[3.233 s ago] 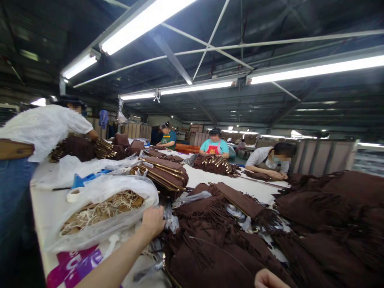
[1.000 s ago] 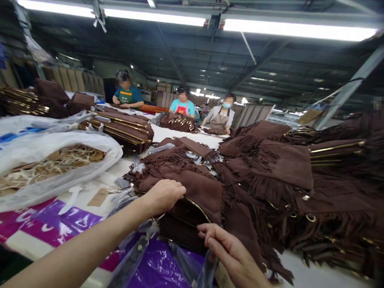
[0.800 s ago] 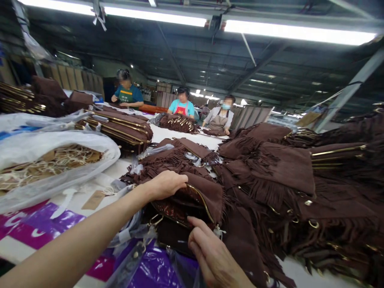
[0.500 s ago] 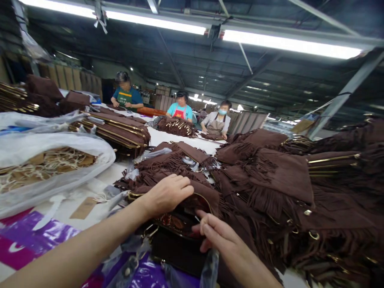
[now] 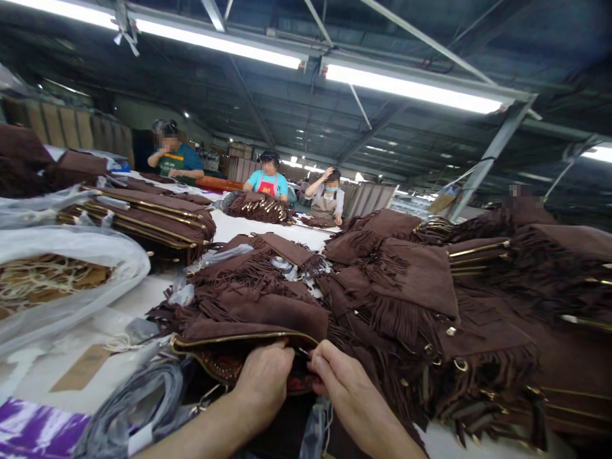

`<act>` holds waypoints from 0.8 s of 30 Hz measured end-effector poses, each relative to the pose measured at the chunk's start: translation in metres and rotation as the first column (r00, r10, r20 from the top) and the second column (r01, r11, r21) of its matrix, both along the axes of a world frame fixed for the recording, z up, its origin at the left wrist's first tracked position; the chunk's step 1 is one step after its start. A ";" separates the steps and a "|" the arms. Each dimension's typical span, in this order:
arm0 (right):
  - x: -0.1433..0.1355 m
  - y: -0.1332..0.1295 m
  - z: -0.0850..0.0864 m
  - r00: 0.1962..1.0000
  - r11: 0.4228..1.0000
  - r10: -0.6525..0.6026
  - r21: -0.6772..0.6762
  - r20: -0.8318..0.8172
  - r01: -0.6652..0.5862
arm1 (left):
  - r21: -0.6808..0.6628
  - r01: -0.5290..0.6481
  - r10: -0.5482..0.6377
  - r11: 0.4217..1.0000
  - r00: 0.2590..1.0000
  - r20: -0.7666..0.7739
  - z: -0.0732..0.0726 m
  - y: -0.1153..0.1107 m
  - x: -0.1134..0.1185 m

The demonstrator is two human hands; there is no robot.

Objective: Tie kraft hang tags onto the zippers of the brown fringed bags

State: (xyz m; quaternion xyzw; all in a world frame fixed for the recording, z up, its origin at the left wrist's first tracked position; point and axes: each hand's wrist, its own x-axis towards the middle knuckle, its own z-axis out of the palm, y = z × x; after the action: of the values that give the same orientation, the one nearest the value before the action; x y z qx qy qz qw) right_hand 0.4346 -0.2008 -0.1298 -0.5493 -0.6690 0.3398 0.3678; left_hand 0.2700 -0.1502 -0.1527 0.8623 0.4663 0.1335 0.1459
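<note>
A: Head view. Where are the fingers?

B: The left hand (image 5: 265, 376) reaches into the mouth of a brown fringed bag (image 5: 282, 312), fingers curled; whether they grip anything is hidden. The right hand (image 5: 342, 376) meets it at the right end of the opening, thumb and forefinger drawn together. What lies between them, if anything, cannot be told.

A: Why does the bag gape?

B: Probably because both hands work in its mouth. The gold zipper (image 5: 224, 341) is undone and arches above the left fingers, baring a patterned lining (image 5: 224, 368) beside them. The bag lies in front of the wearer, its upper side leaning back over other brown goods, which likely prop it.

A: And around the fingers?

B: To their left, a coiled strap (image 5: 138, 395) in clear wrap, perhaps bundled against scuffs, and a cardboard tag (image 5: 81, 368) on the white table (image 5: 234, 226). Farther left, a plastic sack (image 5: 124, 255) holds stringed tags, seemingly within reach. To their right, fringed bags (image 5: 421, 274) lie heaped, probably piled to save room.

A: Beyond the fingertips?

B: Across the table, a person in a red apron (image 5: 268, 185) is behind a bundle of brown goods; a masked person (image 5: 327, 197) raises an arm to the head.
</note>
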 end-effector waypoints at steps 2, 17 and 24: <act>0.002 0.001 -0.003 0.989 0.997 -0.021 0.070 0.144 0.011 | -0.040 -0.023 0.025 0.999 0.998 0.053 0.000 -0.004 -0.001; 0.002 0.004 -0.025 0.745 0.961 -0.185 0.278 0.641 0.000 | 0.082 -0.259 0.251 0.962 0.963 0.098 -0.011 -0.007 0.023; -0.006 0.003 -0.023 0.635 0.976 -0.194 0.214 0.748 0.046 | 0.101 -0.163 0.139 0.981 0.968 0.209 -0.016 -0.009 0.016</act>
State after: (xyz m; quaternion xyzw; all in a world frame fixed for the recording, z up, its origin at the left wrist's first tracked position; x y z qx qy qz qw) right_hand 0.4287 -0.1973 -0.1530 -0.6501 -0.7504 -0.0095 0.1193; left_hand 0.2863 -0.1592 -0.1688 0.8134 0.5049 0.2578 0.1306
